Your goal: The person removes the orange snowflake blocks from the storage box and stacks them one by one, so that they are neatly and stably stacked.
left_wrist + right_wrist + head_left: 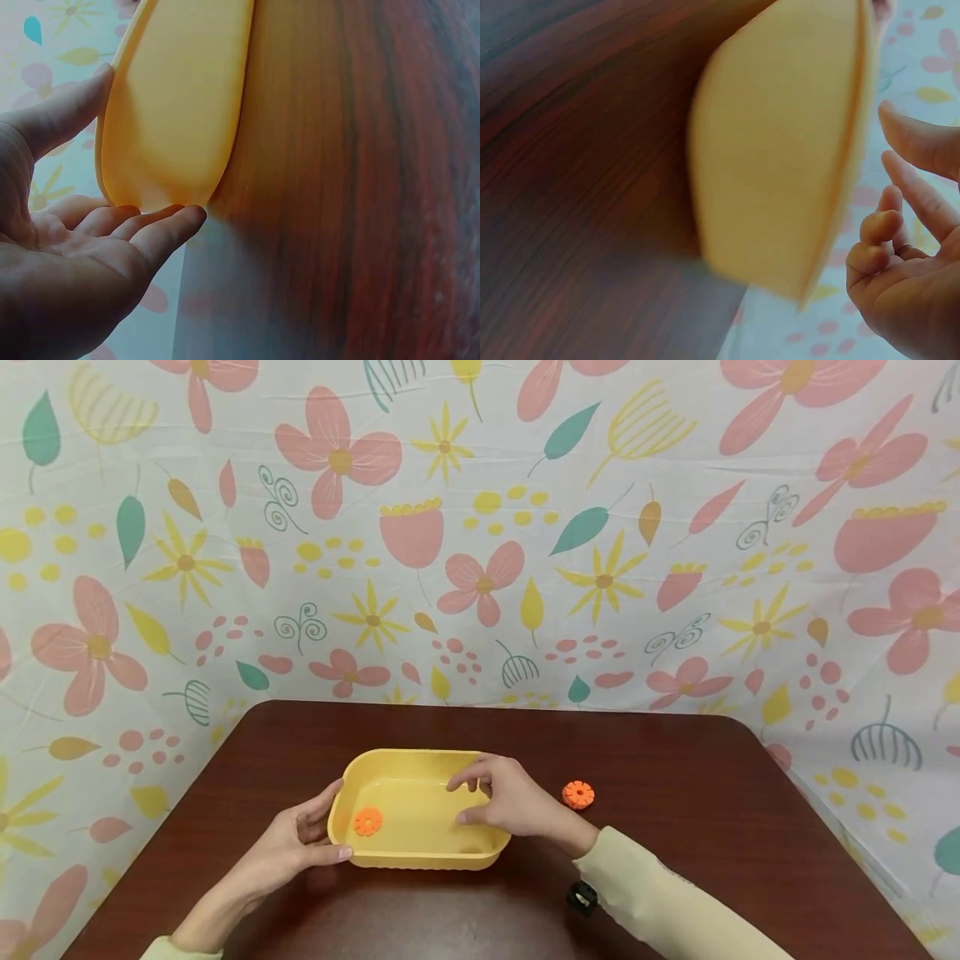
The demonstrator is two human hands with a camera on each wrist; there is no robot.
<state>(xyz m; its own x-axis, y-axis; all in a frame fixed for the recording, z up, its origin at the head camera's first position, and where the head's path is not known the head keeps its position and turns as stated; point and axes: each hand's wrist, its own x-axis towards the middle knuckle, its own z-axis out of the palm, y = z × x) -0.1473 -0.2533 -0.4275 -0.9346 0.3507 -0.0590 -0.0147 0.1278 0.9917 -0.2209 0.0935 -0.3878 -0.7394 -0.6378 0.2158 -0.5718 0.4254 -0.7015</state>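
A yellow plastic basin [420, 862] stands on the dark table, its left end held by my left hand [288, 843], with the thumb at the near rim and the fingers against the end wall. In the left wrist view, the left hand [82, 247] has its thumb and fingertips touching the basin [176, 105]. One orange notched plastic disc [368, 822] lies inside the basin at the left. Above the basin's right part hovers my right hand [510, 797], fingers loosely bent and holding nothing; the right wrist view shows this hand [907, 247] apart from the basin wall [780, 150].
More orange notched discs [578, 794], seemingly stacked, lie on the table [660, 827] right of the basin. A small black device [582, 898] hangs by the right sleeve. Behind the table is a flower-patterned cloth [480, 610].
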